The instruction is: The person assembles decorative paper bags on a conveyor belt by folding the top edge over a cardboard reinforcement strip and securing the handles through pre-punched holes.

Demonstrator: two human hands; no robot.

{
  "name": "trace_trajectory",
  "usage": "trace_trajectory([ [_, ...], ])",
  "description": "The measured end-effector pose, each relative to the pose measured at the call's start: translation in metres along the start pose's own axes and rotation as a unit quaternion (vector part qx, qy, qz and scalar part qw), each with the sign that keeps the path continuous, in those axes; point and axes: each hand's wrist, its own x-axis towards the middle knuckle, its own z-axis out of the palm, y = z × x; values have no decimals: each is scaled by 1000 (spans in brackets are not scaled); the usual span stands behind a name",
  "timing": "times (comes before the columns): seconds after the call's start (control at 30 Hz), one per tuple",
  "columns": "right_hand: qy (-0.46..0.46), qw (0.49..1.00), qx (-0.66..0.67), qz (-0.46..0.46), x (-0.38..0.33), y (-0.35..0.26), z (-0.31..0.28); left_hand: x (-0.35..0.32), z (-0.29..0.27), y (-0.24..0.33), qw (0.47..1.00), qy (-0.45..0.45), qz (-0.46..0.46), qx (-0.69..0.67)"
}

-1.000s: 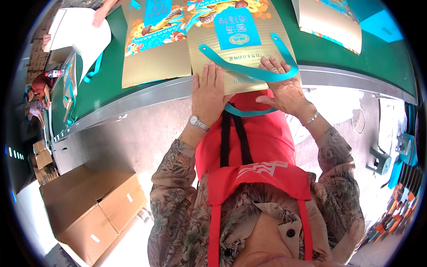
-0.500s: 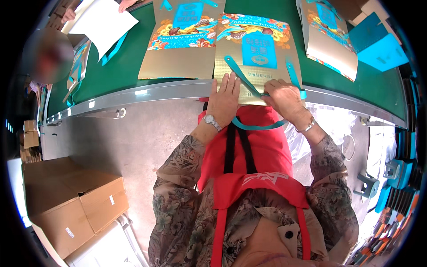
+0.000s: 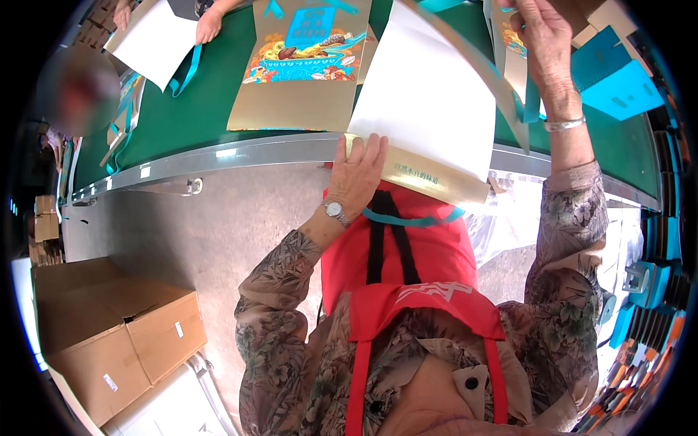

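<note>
A gold paper bag (image 3: 425,171) lies at the table's near edge, its white inner face (image 3: 429,94) showing above a gold strip. My left hand (image 3: 356,174) rests with straight fingers on the left end of that strip. A teal ribbon (image 3: 414,220) loops below the edge over my red apron. My right hand (image 3: 542,43) is raised at the far right, with bent fingers at the picture's top. What those fingers hold is hidden. Beside it a gold panel (image 3: 494,80) of the bag stands lifted and blurred, and a teal strap (image 3: 531,102) hangs below the hand.
Another printed gold bag (image 3: 298,102) lies on the green table (image 3: 189,109) to the left. Farther left, a co-worker's hand (image 3: 209,27) holds a white-faced sheet (image 3: 153,43). Bright blue boxes (image 3: 618,80) stand at right. A cardboard box (image 3: 120,327) sits at lower left.
My right hand has gone from the bag's near edge up to the far right. The printed front has swung up, baring the white face. My left hand has shifted slightly nearer me.
</note>
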Motion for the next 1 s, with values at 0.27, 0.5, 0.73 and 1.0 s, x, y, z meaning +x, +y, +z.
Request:
trace_trajectory([
  [0.27,201,964,106,-135,-10,-46,-38,53,-47,-78,976,29,55,208],
  [0.5,337,940,43,-35,-124,-5,-84,206,-157,-183,834,94,66,540],
  [0.73,173,838,419,305,-273,76,-24,355,-208,-166,828,243,172,475],
  [1.0,-201,879,256,348,-306,94,52,398,-163,-162,915,110,4,387],
])
